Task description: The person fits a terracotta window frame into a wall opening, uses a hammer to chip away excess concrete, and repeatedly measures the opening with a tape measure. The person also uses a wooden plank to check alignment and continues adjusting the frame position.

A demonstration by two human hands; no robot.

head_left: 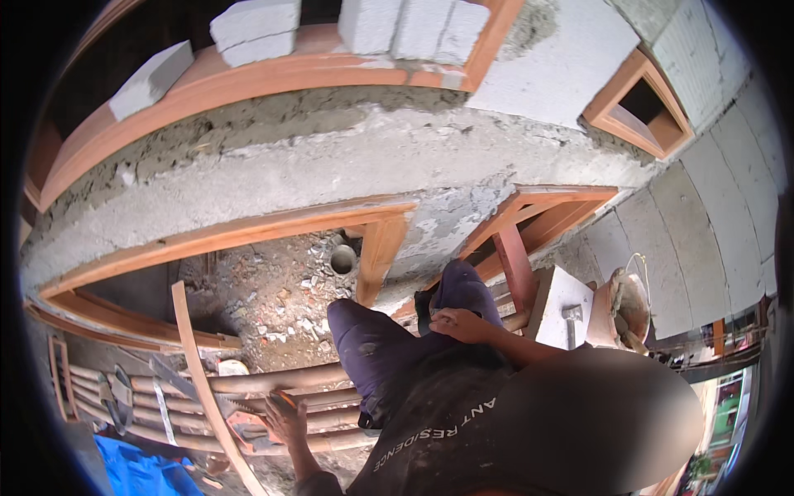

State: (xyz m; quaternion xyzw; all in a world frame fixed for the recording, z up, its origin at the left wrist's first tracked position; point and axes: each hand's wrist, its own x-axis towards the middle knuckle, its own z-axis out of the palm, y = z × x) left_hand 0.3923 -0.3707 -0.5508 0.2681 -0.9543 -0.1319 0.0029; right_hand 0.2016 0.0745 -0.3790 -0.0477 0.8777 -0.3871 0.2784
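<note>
My left hand (286,422) is closed on an orange-and-black object (282,402), beside a handsaw (186,383) with an orange handle. A long thin wooden strip (198,355) slants across bamboo poles (256,382) just left of that hand. My right hand (453,324) rests on my purple trouser leg (372,355) at the knees, fingers curled together; what they hold, if anything, is hidden. To its right stand a white block (550,306) with a metal tool lying on it and a bucket (628,298) with tools inside.
The plastered wall (331,149) ahead has wooden frames (248,217) and loose white blocks (252,29) in the upper opening. Rubble (289,289) covers the ground below. Sandals (120,388) lie on the poles at left, above a blue tarp (145,463). A large blurred area fills the lower right.
</note>
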